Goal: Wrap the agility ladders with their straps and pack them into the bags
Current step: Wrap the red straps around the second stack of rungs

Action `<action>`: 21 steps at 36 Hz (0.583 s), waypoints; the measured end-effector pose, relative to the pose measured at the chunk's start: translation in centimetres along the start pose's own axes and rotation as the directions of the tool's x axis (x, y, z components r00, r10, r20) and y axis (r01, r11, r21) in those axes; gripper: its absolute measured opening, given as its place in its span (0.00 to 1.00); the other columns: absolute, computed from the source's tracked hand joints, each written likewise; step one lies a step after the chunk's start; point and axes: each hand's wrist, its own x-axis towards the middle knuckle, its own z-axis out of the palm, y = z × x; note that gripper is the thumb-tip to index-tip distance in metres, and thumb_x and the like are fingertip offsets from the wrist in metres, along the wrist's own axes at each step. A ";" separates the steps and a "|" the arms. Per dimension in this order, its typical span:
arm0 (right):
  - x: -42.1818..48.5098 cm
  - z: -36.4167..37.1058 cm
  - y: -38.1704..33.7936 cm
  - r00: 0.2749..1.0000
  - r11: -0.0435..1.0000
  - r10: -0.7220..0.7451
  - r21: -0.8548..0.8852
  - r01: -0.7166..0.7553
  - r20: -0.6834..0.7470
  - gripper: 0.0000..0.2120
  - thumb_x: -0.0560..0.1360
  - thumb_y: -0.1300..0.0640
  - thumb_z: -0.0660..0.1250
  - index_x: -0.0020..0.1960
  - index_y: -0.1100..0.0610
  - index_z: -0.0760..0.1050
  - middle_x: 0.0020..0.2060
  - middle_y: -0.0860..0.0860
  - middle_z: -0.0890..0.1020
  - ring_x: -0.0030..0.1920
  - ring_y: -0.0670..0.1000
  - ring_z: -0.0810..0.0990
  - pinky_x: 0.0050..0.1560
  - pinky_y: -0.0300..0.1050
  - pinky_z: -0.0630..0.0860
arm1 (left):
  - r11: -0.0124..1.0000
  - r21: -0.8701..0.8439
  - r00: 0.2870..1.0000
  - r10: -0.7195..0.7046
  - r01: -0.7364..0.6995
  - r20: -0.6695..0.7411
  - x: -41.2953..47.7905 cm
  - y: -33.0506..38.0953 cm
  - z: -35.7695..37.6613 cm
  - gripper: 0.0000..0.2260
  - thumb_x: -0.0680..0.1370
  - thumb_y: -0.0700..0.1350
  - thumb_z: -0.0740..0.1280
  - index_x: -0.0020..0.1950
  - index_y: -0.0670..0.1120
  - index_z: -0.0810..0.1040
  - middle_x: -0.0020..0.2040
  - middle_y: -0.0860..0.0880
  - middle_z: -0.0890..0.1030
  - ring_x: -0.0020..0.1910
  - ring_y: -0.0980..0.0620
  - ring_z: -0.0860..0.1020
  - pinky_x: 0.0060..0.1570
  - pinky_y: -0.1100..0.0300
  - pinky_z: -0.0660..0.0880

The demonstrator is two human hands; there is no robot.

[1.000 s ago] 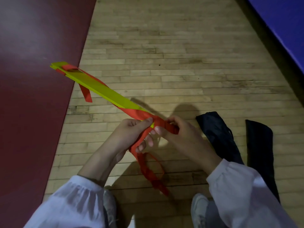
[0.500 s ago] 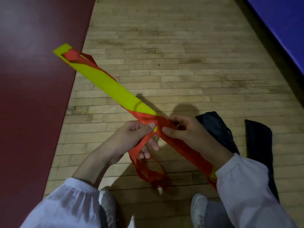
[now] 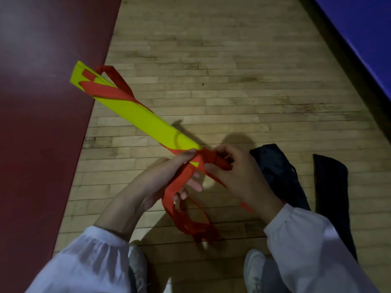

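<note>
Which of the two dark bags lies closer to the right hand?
The crumpled bag, right beside the right hand; the flatter bag lies farther out.

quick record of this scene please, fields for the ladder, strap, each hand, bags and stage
item: yellow ladder, rungs stacked flat, held above the floor, far end up-left
strap: red strap crosses the far end, wound round the near end, loose loops hang below
left: left hand grips the ladder's near end, thumb on the strap
right: right hand pinches the wound strap
bags: two black bags lie on the wood floor, right of the hands
stage: wrapping unfinished, nothing bagged yet
</note>
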 end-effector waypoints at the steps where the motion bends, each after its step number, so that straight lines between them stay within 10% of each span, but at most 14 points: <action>1: 0.0 0.1 -0.1 1.000 1.000 -0.008 -0.013 0.008 -0.004 0.14 0.72 0.51 0.73 0.56 0.51 0.77 0.48 0.45 0.81 0.49 0.46 0.79 0.50 0.51 0.79 | 1.000 -0.009 1.000 -0.006 0.006 -0.005 0.0 0.0 0.0 0.26 0.77 0.61 0.60 0.50 0.38 0.80 0.39 0.40 0.84 0.22 0.51 0.73 0.22 0.65 0.68; 21: -0.3 0.1 -0.6 0.990 0.986 -0.139 -0.095 0.139 0.002 0.11 0.70 0.51 0.75 0.48 0.47 0.76 0.45 0.43 0.78 0.45 0.43 0.76 0.44 0.40 0.74 | 1.000 -0.002 0.986 -0.002 0.002 -0.169 0.6 -0.1 0.6 0.25 0.77 0.61 0.60 0.43 0.38 0.80 0.33 0.40 0.83 0.17 0.52 0.66 0.18 0.67 0.62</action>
